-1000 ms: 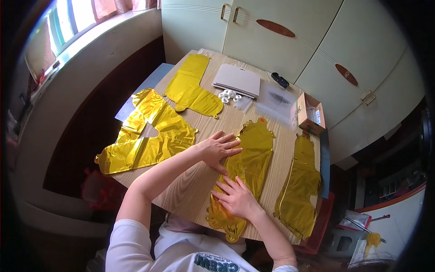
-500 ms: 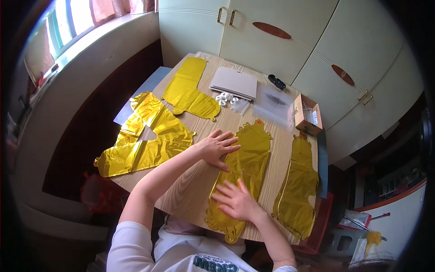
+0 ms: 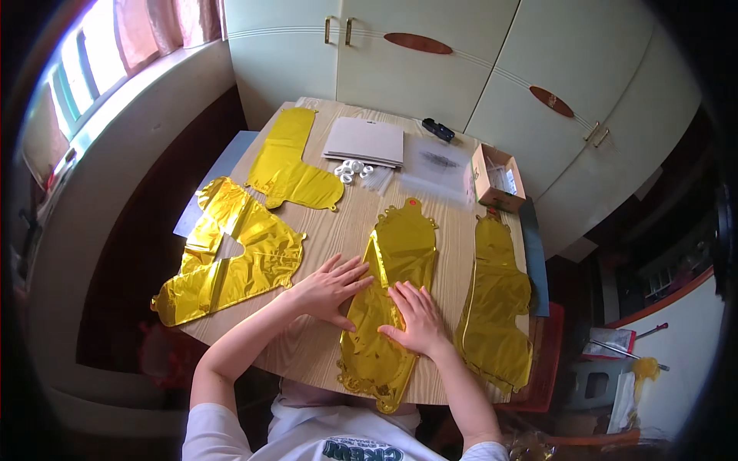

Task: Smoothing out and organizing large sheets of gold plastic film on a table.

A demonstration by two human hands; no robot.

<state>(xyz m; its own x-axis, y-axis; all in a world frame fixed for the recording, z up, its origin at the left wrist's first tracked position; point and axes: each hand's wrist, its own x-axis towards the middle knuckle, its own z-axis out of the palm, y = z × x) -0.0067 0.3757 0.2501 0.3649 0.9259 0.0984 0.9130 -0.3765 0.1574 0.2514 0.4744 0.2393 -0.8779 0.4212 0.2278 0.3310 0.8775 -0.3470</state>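
Cabinet [image 3: 400, 77], pale; beyond the tabletop's far edge, upper part cut off.
Tabletop [image 3: 319, 230], wood-grained.
Foil sheet [image 3: 373, 309], gold; at the tabletop's centre, reaching its near edge. Long, shiny, creased, scalloped at both ends; partly hidden by both hands.
Left hand [image 3: 330, 292], left of the tabletop's centre; palm down, grip spread, fingertips on the foil sheet.
Right hand [image 3: 420, 321], right of the tabletop's centre; palm down, grip flat, thumb apart, touching the foil sheet.
Dark object [image 3: 438, 129], at the tabletop's far edge; kind unclear.
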